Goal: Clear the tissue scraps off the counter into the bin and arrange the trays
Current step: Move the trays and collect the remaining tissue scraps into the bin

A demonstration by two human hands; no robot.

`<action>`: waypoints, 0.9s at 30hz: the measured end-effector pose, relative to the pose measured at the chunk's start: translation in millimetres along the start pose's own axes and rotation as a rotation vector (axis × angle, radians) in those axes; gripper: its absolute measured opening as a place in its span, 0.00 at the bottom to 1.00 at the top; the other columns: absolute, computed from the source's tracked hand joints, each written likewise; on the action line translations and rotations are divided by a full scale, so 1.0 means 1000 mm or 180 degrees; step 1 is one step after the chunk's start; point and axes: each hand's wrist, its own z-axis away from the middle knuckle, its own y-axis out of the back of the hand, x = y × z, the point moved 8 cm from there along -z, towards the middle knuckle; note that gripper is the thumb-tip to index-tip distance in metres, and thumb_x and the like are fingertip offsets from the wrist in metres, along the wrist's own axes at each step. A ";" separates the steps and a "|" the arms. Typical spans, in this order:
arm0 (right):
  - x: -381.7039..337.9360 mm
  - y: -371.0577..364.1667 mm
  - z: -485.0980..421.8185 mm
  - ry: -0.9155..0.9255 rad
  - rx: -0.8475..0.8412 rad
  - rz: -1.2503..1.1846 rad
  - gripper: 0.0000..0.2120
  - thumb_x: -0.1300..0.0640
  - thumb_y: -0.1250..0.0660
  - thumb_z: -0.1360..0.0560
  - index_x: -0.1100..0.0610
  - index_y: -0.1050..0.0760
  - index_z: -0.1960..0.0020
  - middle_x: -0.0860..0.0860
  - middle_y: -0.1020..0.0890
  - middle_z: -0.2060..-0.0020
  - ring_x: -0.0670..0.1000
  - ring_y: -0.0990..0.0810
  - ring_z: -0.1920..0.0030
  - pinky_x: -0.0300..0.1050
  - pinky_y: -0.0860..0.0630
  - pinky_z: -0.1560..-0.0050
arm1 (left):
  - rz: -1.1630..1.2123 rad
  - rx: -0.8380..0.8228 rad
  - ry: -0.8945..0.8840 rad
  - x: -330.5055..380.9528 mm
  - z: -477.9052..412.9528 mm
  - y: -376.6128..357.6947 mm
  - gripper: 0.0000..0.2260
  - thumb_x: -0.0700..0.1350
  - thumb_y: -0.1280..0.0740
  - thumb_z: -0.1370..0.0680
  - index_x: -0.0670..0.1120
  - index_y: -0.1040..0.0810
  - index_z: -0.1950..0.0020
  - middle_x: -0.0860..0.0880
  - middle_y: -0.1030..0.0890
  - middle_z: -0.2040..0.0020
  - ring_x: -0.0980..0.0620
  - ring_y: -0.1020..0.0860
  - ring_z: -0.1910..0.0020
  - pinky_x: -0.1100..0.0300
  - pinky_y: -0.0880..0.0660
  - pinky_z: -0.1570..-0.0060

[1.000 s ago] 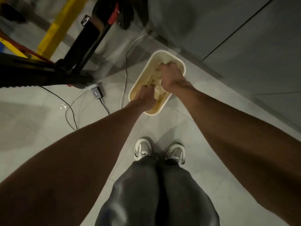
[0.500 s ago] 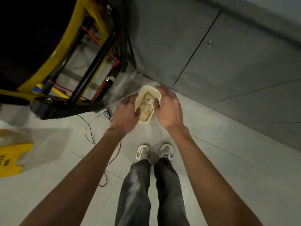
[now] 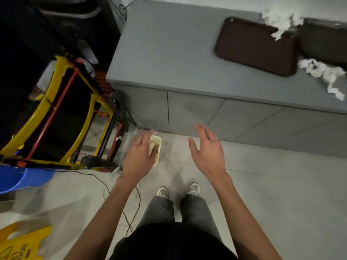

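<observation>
Bin (image 3: 158, 141) mouth-up, long axis toward counter (image 3: 169, 53)

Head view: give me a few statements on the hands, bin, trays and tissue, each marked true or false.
1. The left hand and right hand both hold nothing. True.
2. The counter is free of tissue. False: tissue scraps lie on it.
3. The bin stands on the floor in front of the counter. True.
4. One tray is stacked on the other. False: the brown tray and the darker tray lie side by side.
</observation>
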 end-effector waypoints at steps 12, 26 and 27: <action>0.143 0.136 0.030 -0.0923 0.0629 -0.0259 0.20 0.48 0.32 0.17 0.48 0.27 0.26 0.49 0.24 0.27 0.56 0.24 0.29 0.54 0.22 0.33 | 0.0124 -0.0164 -0.0488 0.161 -0.043 -0.040 0.25 0.58 0.41 0.15 0.52 0.36 0.20 0.45 0.31 0.22 0.44 0.35 0.22 0.46 0.33 0.27; 0.332 0.244 -0.057 -0.1049 0.0824 -0.0396 0.17 0.48 0.33 0.18 0.48 0.25 0.29 0.49 0.20 0.33 0.57 0.21 0.34 0.54 0.21 0.37 | 0.0343 -0.0188 -0.0827 0.354 -0.141 -0.146 0.17 0.49 0.33 0.17 0.49 0.25 0.28 0.45 0.19 0.35 0.42 0.22 0.35 0.51 0.27 0.35; 0.343 0.249 -0.064 -0.1079 0.0852 -0.0397 0.17 0.50 0.33 0.18 0.48 0.25 0.30 0.49 0.20 0.34 0.57 0.21 0.35 0.54 0.21 0.39 | 0.0310 -0.0221 -0.0901 0.366 -0.151 -0.153 0.16 0.48 0.32 0.17 0.49 0.24 0.29 0.46 0.19 0.35 0.43 0.22 0.35 0.52 0.27 0.35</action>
